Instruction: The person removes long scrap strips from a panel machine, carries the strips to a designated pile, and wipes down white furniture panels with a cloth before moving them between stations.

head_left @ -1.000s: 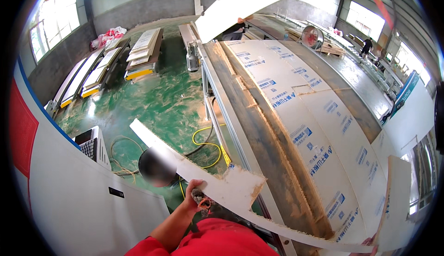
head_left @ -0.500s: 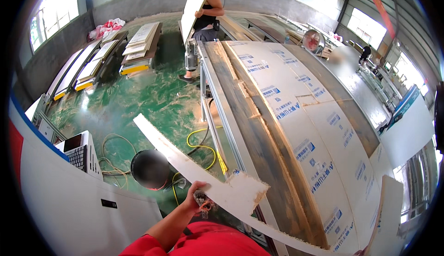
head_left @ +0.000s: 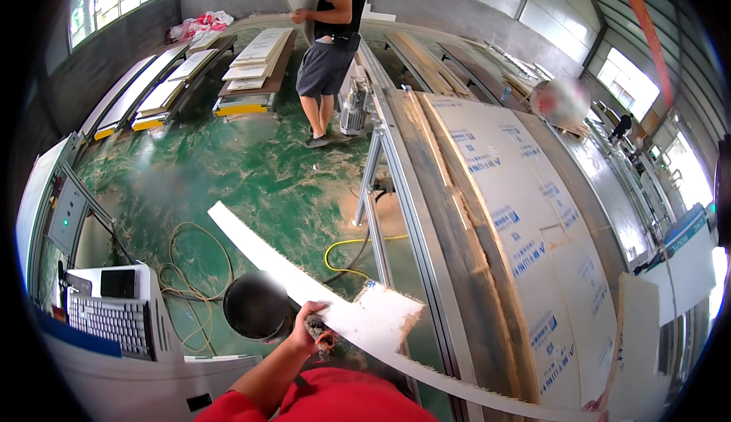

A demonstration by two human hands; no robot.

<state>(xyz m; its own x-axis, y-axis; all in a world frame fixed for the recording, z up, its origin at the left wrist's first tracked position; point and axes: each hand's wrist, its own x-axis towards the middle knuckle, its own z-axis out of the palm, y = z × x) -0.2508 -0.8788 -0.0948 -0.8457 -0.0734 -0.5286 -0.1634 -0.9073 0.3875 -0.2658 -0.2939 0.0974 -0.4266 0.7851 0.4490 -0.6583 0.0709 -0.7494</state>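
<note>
Sawdust-streaked green workshop floor (head_left: pixel 228 167) spreads behind a tabbed white board offcut (head_left: pixel 373 319), its long axis slanting from upper left to lower right across the person's front. Clamped on its near edge, the left hand (head_left: pixel 308 327) is nearer the middle, while the right hand (head_left: pixel 591 405), well apart, shows only fingers by the lower-right end, its grip impossible to tell. Beside the left hand stands a black bucket (head_left: pixel 237 324), contents blurred; printed white panels (head_left: pixel 525 270) cover the machine bed (head_left: pixel 466 292) at right.
</note>
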